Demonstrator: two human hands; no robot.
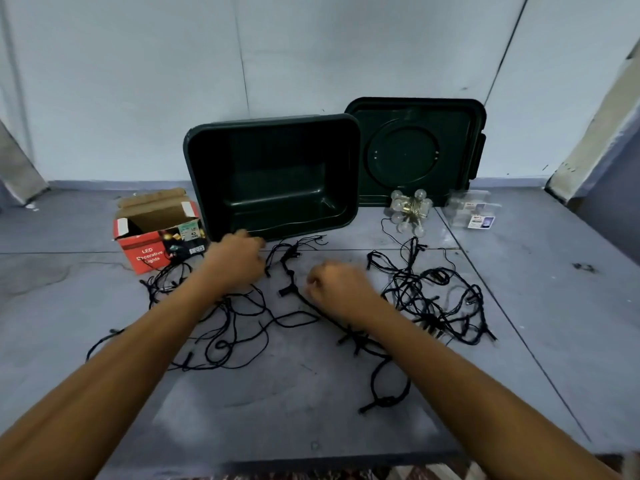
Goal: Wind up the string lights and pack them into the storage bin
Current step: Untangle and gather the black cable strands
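An open red cardboard box [152, 249] marked "LED Decorative Lights" sits at 9 o'clock on the grey floor [540, 306]; a clear plastic packet [472, 211] lies at 3 o'clock.

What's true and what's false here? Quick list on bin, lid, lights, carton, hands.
1. The lid is on the storage bin. False: it stands against the wall beside the open bin.
2. The black string lights lie loose and tangled on the grey surface. True.
3. The red carton is closed. False: its flaps are open.
4. The globe-bulb bundle sits in front of the lid, outside the bin. True.
5. The left hand and right hand are both down at the black string lights. True.
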